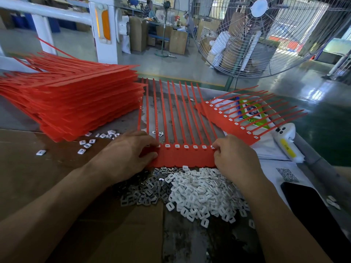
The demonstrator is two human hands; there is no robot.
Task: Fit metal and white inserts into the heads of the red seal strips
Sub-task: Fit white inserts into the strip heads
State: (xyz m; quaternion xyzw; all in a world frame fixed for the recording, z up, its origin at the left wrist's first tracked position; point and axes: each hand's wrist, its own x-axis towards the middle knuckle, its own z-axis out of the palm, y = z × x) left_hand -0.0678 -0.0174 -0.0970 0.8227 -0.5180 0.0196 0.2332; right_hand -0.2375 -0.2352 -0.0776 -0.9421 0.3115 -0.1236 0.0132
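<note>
Beyond the loose, light white inserts (201, 192) and metal inserts (144, 188), my left hand (129, 154) and right hand (233, 158) pinch the thin, floppy red seal strip sheet (182, 156) by its stiffer head band, tails trailing away.

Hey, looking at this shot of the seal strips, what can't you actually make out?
Head view only:
- End heads of the held red strip: covered by the left hand and right hand.
- Metal inserts pile: partly under the left forearm.
- Stack of strips: cut off at the left edge.
</note>
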